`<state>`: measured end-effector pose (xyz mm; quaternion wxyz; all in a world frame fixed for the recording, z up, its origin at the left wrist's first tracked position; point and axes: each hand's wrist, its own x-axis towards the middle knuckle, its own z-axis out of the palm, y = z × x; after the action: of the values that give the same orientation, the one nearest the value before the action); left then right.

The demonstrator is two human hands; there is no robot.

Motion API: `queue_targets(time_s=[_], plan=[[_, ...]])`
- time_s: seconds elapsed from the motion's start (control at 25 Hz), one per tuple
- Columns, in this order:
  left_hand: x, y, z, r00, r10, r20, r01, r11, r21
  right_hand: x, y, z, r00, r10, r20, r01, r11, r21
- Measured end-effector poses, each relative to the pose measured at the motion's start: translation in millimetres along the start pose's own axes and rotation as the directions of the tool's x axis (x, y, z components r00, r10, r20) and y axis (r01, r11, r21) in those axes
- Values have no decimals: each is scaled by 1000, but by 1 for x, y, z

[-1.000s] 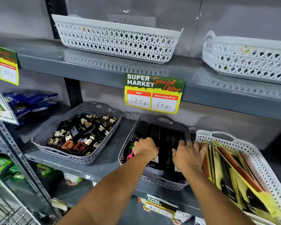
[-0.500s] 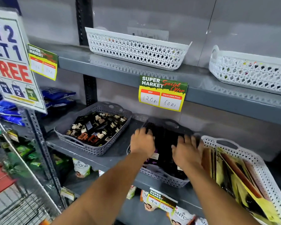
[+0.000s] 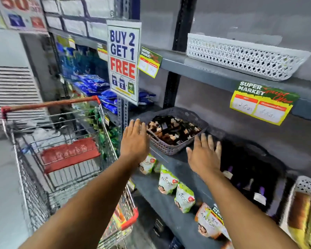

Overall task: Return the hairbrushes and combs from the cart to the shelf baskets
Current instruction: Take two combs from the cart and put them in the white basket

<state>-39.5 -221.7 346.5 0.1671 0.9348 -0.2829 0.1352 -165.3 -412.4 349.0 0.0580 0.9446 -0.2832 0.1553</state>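
Hairbrushes and combs: dark packaged goods fill the dark grey basket (image 3: 269, 159) on the middle shelf, blurred, so single pieces cannot be told apart; they lie just right of the right hand.
Right hand (image 3: 204, 156): flat and empty, fingers spread, palm facing down over the shelf edge, at the left rim of that dark basket; contact with the rim cannot be told.
Left hand (image 3: 135, 141): also empty, fingers stretched out and loosely together, held in the air between the cart and the shelf, just left of the grey basket of clips.
Grey basket (image 3: 171, 150): sits on the same shelf between the two hands, holding small brown, black and cream hair clips (image 3: 172, 129).
White basket, lower right (image 3: 305, 186): only its corner shows at the frame edge, with yellow and brown packets (image 3: 302, 214) standing inside.
White basket, upper shelf (image 3: 241, 56): long, lattice-walled, contents not visible from below.
Shopping cart (image 3: 65, 155): wire frame with red handle and red child-seat flap, standing left of the shelf beneath the left forearm; colourful packets show blurred at its near end.
Shelf upright (image 3: 123, 114): perforated post rising between cart and baskets, carrying the "BUY 2 GET 1 FREE" sign (image 3: 123, 62).
Price tag (image 3: 262, 103): yellow and green "SUPER MARKET" label on the upper shelf edge, above the dark basket.
Lower shelf (image 3: 169, 203): white and green snack pouches (image 3: 184, 198) in a row below the hands.
Far left shelves: blue packets (image 3: 97, 87) stacked behind the sign.
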Motion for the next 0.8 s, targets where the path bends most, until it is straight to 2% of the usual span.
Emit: queue_targets(time_s=[0.24, 0.48, 0.68, 0.8], plan=[[-50, -121, -19, 960, -280, -34, 281, 957, 66, 3, -122, 28, 962, -271, 38, 264, 956, 124], [-86, -221, 9, 871, -491, 14, 488, 868, 95, -2, -235, 78, 869, -472, 150, 430, 869, 245], [-116, -276, 78, 742, -638, 204, 638, 766, 79, -21, -294, 148, 726, -609, 318, 518, 789, 330], [-128, -286, 123, 651, -682, 332, 712, 701, 42, -32, -313, 199, 642, -575, 508, 441, 818, 369]])
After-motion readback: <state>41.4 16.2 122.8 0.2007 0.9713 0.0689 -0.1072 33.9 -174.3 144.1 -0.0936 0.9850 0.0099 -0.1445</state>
